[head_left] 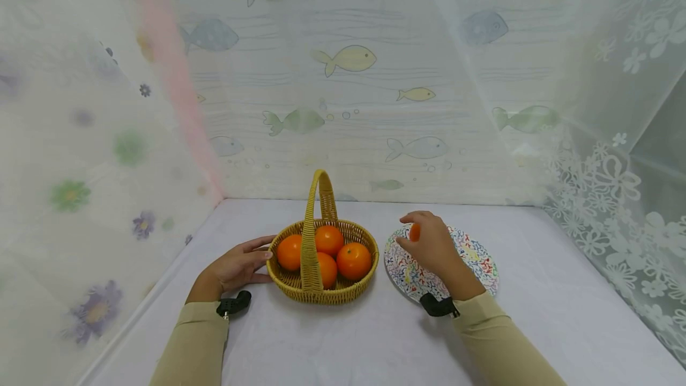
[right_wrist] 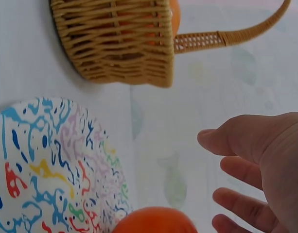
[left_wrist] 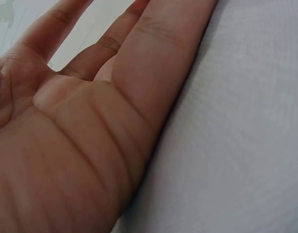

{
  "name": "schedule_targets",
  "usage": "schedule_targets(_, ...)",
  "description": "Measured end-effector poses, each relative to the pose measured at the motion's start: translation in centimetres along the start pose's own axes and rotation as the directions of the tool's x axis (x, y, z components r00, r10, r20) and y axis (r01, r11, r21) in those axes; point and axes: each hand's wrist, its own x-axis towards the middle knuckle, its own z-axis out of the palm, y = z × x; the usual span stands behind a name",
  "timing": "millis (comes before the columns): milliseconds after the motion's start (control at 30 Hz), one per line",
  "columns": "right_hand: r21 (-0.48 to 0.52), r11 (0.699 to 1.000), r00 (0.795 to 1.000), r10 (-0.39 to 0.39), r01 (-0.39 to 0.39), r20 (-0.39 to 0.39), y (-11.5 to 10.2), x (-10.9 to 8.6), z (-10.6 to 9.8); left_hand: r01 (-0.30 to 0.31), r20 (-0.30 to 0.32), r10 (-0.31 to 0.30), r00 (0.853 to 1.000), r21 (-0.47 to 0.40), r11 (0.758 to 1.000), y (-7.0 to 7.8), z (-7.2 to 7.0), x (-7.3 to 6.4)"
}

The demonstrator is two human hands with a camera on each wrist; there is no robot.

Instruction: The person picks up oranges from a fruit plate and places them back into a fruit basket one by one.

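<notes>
A yellow wicker basket (head_left: 333, 296) with a tall arched handle holds several oranges (head_left: 354, 261). My left hand (head_left: 241, 267) touches the basket's left side, its fingers stretched out beside the rim; the left wrist view shows the palm (left_wrist: 80, 141) but no basket. Over the round plate (head_left: 399, 267), patterned with coloured squiggles, hovers my right hand (head_left: 434, 246), fingers spread and loosely bent. Another orange (right_wrist: 156, 222) is at the plate's edge in the right wrist view, apart from the fingers. From the head view, that hand hides most of this orange.
A white cloth (head_left: 343, 344) covers the table. Behind it hangs a pale curtain (head_left: 348, 94) printed with fish, with a flowered sheet (head_left: 102, 195) at the left and a lace-patterned one (head_left: 611, 195) at the right. The basket stands left of the plate, a narrow gap between them.
</notes>
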Motion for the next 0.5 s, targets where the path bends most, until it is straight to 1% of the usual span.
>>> schedule_targets(100, -0.005, 1.0, 1.0, 0.02, -0.02, -0.003, 0.4, 0.1, -0.2, 0.009, -0.016, -0.009, 1.0, -0.003, 1.0, 0.0, 0.0, 0.0)
schedule_targets(200, -0.01, 0.999, 0.999, 0.041, -0.041, -0.008, 1.0, 0.3, -0.3, 0.011, -0.019, -0.011, 1.0, -0.006, 1.0, 0.0, 0.0, 0.0)
schedule_targets(333, 0.0, 0.998, 0.998, 0.064, -0.064, -0.009, 1.6, 0.4, -0.2, 0.013, -0.024, -0.013, 1.0, -0.01, 1.0, 0.0, 0.1, 0.0)
schedule_targets(500, 0.023, 0.995, 0.995, 0.095, -0.095, 0.006, 2.4, 0.3, -0.2, 0.013, -0.023, -0.013, 1.0, -0.009, 1.0, 0.1, 0.1, -0.1)
